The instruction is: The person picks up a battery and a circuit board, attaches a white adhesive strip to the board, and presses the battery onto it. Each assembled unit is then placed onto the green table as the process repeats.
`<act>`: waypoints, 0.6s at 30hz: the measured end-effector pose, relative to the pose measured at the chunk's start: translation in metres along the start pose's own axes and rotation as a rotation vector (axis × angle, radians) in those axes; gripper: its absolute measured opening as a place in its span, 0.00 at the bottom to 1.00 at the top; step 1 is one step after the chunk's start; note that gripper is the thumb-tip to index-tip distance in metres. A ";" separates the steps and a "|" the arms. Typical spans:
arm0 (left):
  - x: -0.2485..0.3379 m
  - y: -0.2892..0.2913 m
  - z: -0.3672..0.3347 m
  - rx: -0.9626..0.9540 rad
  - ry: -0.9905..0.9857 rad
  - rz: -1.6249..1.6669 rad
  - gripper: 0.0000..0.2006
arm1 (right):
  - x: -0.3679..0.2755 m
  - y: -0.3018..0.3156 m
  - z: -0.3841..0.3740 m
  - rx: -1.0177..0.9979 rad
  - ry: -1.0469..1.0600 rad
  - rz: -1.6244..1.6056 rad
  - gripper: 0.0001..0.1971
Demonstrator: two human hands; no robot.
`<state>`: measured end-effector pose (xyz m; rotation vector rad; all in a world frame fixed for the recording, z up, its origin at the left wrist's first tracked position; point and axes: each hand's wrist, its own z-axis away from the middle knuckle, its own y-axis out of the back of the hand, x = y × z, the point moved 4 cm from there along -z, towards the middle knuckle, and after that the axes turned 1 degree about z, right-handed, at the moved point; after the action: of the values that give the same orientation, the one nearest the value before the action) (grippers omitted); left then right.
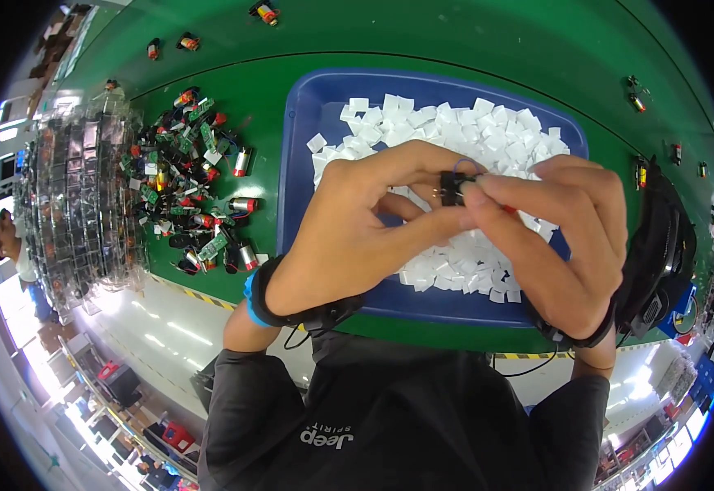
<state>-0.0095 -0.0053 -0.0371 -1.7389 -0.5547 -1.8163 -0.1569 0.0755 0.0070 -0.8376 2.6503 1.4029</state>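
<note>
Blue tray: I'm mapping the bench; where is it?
In the head view, the blue tray lies central on the green table, beneath the left hand and right hand, with the parts pile at its left.

Head cam, left one of a worn fisheye pair, looks down on the counter point(263, 139) from the wearer's head. Left hand point(365, 213) and right hand point(565, 237) sit close, mid-frame; torso point(455, 409) fills bottom edge, floor point(152, 315) bends along the rim.
</note>
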 end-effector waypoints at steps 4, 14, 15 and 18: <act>0.002 0.001 0.002 0.083 -0.042 0.159 0.17 | 0.003 0.018 -0.009 0.040 -0.196 -0.106 0.18; 0.005 0.005 0.002 0.123 -0.268 0.001 0.18 | 0.016 -0.002 0.009 -0.046 -0.464 -0.619 0.15; 0.005 0.006 0.001 0.117 -0.267 0.000 0.18 | 0.017 -0.003 0.008 -0.040 -0.477 -0.637 0.14; 0.011 0.007 0.003 0.129 -0.366 -0.281 0.20 | 0.018 -0.005 0.010 -0.037 -0.505 -0.672 0.12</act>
<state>-0.0029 -0.0095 -0.0269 -1.9933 -1.0879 -1.5981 -0.1723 0.0730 -0.0075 -1.0634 1.7434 1.2560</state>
